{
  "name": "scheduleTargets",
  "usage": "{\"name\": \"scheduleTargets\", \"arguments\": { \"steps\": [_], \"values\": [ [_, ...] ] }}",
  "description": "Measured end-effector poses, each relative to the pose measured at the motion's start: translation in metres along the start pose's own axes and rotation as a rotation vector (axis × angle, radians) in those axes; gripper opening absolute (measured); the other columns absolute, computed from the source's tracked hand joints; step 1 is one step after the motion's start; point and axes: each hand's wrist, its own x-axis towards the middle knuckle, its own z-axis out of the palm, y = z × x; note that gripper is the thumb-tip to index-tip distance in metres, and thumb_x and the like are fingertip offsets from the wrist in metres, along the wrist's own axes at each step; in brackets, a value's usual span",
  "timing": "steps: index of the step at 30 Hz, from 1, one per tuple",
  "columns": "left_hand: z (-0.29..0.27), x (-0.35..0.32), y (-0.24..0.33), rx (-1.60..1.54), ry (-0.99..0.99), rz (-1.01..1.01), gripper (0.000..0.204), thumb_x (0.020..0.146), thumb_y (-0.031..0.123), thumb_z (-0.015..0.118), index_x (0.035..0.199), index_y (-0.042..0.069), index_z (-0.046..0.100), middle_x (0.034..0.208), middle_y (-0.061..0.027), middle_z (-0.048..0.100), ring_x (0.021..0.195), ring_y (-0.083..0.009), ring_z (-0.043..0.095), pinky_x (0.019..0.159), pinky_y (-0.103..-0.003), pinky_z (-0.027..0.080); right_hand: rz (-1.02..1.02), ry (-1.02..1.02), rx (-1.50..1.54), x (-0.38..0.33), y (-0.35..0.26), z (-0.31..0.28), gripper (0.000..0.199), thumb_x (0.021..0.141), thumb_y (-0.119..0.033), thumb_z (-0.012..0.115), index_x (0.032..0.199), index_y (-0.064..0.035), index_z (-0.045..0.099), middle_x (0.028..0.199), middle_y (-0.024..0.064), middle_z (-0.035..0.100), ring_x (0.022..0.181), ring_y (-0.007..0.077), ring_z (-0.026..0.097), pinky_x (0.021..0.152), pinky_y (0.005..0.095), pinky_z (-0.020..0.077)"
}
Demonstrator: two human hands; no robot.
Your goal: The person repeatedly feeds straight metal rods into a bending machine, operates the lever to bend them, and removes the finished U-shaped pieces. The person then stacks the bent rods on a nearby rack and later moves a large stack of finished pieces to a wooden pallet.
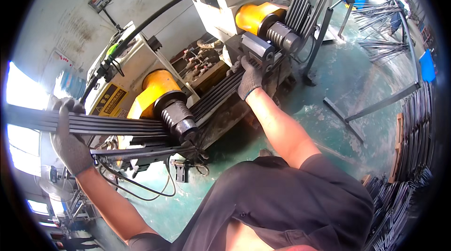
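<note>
My left hand [70, 140], in a grey knit glove, is wrapped round a flat row of dark metal rods [117, 125] at the left. Those rods run past a ridged steel roller [177, 118] on a yellow housing [157, 86] and continue toward my right hand. Also gloved, my right hand [250, 81] has its fingers curled at the near-left end of a grey metal block [257, 46]; part of its grip is hidden. Beyond that block sits a second ridged roller [283, 37] on another yellow housing [253, 17]. Beneath the rods on the left lies a bar with a coil spring [141, 154].
Pale machine cabinets [216, 7] stand behind the rollers. A black hose [159, 11] arches over them. Cables [155, 197] hang below the left roller. A metal stand [345, 119] is on the green floor [310, 103]. Rod bundles [416, 133] line the right side.
</note>
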Motion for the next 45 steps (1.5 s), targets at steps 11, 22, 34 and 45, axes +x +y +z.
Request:
{"name": "scheduleTargets", "arguments": {
  "steps": [11,22,34,45],
  "values": [
    [0.109,0.007,0.031,0.763,-0.37,0.278,0.058,0.096,0.042,0.074,0.132,-0.003,0.068,0.101,-0.0135,0.075,0.101,-0.0217,0.071,0.097,-0.037,0.053,-0.032,-0.009,0.009,-0.008,-0.002,0.005,0.018,0.105,-0.023,0.072,0.107,-0.0054,0.068,0.08,0.0036,0.058,0.066,0.0207,0.057,0.065,0.0396,0.0539],
    [0.113,0.004,0.021,0.535,-0.33,0.257,0.051,0.095,0.036,0.076,0.131,0.002,0.069,0.099,-0.0106,0.075,0.098,-0.0201,0.071,0.096,-0.037,0.053,-0.038,-0.027,0.016,-0.007,-0.004,0.005,0.02,0.105,-0.024,0.072,0.105,-0.0049,0.068,0.079,0.0029,0.057,0.067,0.0205,0.056,0.068,0.0403,0.0533],
    [0.11,0.007,0.025,0.469,-0.396,0.213,0.052,0.095,0.032,0.082,0.133,-0.001,0.069,0.105,-0.0132,0.078,0.098,-0.0218,0.074,0.097,-0.035,0.056,-0.029,-0.01,0.005,-0.007,-0.004,0.005,0.024,0.106,-0.027,0.071,0.11,-0.0036,0.069,0.079,0.0023,0.057,0.067,0.0203,0.058,0.068,0.0406,0.0542],
    [0.122,0.011,0.043,0.454,-0.33,0.287,0.058,0.094,0.038,0.083,0.132,-0.004,0.068,0.1,-0.013,0.075,0.098,-0.0213,0.072,0.094,-0.035,0.054,-0.032,-0.028,0.012,-0.008,-0.005,0.005,0.025,0.106,-0.027,0.071,0.112,-0.0029,0.068,0.079,0.0021,0.057,0.068,0.0202,0.058,0.069,0.0418,0.0552]
  ]
}}
